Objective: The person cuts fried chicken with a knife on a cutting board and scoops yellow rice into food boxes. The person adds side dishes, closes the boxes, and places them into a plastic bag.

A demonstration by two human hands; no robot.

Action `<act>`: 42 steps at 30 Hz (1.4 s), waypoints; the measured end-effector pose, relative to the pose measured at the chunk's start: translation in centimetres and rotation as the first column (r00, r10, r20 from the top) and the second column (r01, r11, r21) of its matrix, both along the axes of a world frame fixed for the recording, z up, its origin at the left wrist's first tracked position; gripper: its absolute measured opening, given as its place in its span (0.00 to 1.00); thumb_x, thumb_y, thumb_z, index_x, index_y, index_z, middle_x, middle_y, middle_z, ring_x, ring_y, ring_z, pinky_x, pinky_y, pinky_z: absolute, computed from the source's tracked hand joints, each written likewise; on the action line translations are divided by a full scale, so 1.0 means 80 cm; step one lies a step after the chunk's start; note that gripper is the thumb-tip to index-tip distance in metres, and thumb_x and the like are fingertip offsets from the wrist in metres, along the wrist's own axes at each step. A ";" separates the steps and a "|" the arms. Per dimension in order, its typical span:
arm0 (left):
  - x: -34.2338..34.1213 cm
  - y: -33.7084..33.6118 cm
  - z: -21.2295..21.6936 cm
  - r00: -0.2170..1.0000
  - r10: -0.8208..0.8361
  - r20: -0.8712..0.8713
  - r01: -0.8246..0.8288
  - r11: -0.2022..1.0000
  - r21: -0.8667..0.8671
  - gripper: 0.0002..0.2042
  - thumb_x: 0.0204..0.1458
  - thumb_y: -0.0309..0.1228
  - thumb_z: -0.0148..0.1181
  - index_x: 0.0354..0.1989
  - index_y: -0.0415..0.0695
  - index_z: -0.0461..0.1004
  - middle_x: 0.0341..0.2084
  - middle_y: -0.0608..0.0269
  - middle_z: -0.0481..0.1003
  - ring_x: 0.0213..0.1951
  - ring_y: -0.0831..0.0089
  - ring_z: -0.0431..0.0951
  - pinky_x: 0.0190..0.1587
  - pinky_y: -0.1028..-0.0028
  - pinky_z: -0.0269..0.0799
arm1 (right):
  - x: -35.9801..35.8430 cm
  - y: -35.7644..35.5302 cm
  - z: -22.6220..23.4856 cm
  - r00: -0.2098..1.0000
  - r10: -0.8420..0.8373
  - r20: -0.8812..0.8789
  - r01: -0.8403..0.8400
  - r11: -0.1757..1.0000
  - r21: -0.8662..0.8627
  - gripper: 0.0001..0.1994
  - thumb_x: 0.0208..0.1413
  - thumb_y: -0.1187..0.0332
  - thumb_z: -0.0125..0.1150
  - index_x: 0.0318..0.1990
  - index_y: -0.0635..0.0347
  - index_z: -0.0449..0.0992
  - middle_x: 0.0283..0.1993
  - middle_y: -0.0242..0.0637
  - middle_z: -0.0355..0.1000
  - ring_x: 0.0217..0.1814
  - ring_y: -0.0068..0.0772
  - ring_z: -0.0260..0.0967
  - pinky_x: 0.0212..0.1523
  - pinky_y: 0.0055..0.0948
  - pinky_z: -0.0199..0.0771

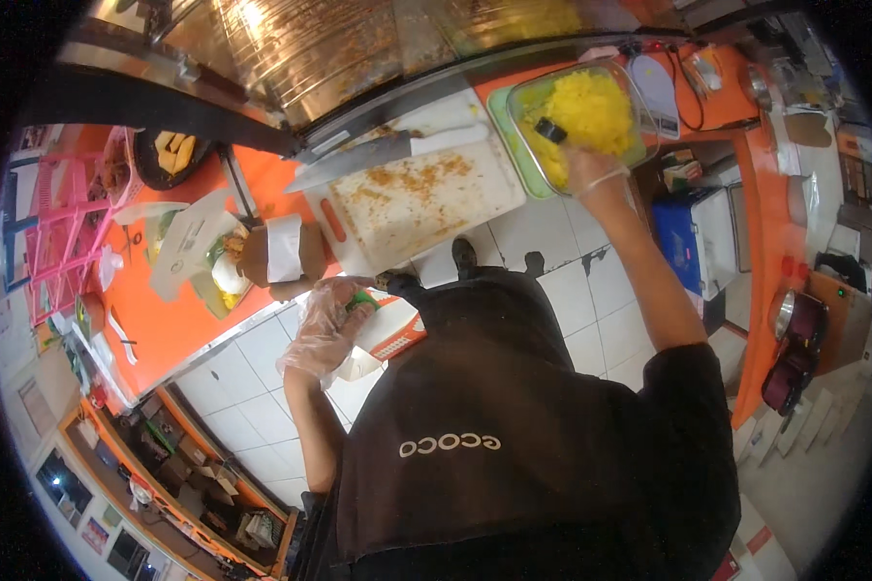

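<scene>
My left hand (322, 334), in a clear plastic glove, grips an open red-and-white paper food box (392, 327) in front of my body. Something green (363, 300) shows at its edge beside the fingers. To the right, my right hand (599, 182) reaches over the near rim of a clear tub (639, 143) of yellow rice (591, 108). Its fingers look closed at a short black utensil (550, 130) resting in the rice; most of that utensil is hidden. Clear plastic also shows around this hand.
A crumb-covered white cutting board (426, 208) with a large knife (358, 160) lies ahead. At left are an open food box (228, 276), a brown carton (281, 254), a black bowl (172, 155) and pink baskets (68, 232). A glass display case (310, 48) stands behind the board.
</scene>
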State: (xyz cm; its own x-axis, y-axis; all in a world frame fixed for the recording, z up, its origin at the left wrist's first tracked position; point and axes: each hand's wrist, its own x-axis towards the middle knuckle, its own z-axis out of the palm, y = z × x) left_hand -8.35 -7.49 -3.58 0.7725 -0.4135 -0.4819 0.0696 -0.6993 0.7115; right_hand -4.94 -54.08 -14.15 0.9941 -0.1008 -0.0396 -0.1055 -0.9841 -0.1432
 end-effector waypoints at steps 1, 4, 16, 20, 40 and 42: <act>-0.002 -0.007 -0.001 1.000 0.021 -0.008 -0.021 1.000 -0.007 0.15 0.55 0.30 0.63 0.51 0.44 0.77 0.48 0.52 0.73 0.55 0.54 0.70 0.59 0.61 0.65 | -0.004 0.000 0.001 1.000 0.025 -0.015 -0.024 0.998 0.054 0.08 0.58 0.68 0.55 0.37 0.58 0.81 0.40 0.52 0.78 0.40 0.57 0.77 0.40 0.50 0.77; -0.004 -0.022 0.005 0.999 0.034 -0.005 -0.034 0.999 0.008 0.14 0.56 0.30 0.63 0.51 0.45 0.77 0.48 0.53 0.72 0.54 0.55 0.70 0.59 0.61 0.66 | -0.009 -0.004 -0.023 0.998 -0.049 0.049 0.030 0.941 0.338 0.09 0.59 0.66 0.57 0.36 0.61 0.81 0.39 0.51 0.79 0.41 0.55 0.78 0.40 0.47 0.77; -0.016 -0.016 0.009 0.987 0.159 -0.017 -0.159 0.987 -0.022 0.14 0.57 0.29 0.62 0.53 0.46 0.76 0.49 0.56 0.72 0.54 0.60 0.70 0.59 0.64 0.65 | -0.003 -0.100 -0.047 0.800 -0.092 -0.593 0.591 -0.049 0.805 0.20 0.60 0.62 0.62 0.54 0.65 0.77 0.35 0.33 0.80 0.38 0.39 0.77 0.44 0.34 0.77; -0.017 -0.007 0.011 0.979 0.205 -0.020 -0.206 0.978 -0.039 0.13 0.56 0.28 0.63 0.50 0.44 0.76 0.50 0.54 0.73 0.55 0.56 0.70 0.60 0.61 0.64 | -0.004 -0.074 -0.033 0.826 -0.419 -0.376 0.507 0.262 0.821 0.17 0.61 0.62 0.61 0.53 0.61 0.79 0.37 0.35 0.81 0.38 0.42 0.79 0.40 0.36 0.78; -0.013 0.011 0.017 0.978 0.210 0.007 -0.209 0.974 -0.083 0.08 0.58 0.26 0.60 0.45 0.42 0.76 0.53 0.57 0.75 0.57 0.58 0.69 0.62 0.63 0.63 | -0.019 -0.058 -0.026 0.985 -0.112 -0.133 0.172 0.736 0.655 0.13 0.61 0.61 0.60 0.42 0.61 0.82 0.31 0.40 0.78 0.35 0.38 0.77 0.36 0.35 0.75; -0.014 0.014 0.013 0.977 0.214 0.016 -0.211 0.973 -0.090 0.08 0.58 0.26 0.60 0.46 0.42 0.76 0.54 0.58 0.74 0.57 0.59 0.69 0.62 0.63 0.63 | -0.016 -0.066 -0.016 0.899 -0.188 -0.395 0.436 0.455 0.776 0.11 0.62 0.61 0.60 0.41 0.57 0.81 0.27 0.33 0.73 0.27 0.30 0.70 0.28 0.30 0.68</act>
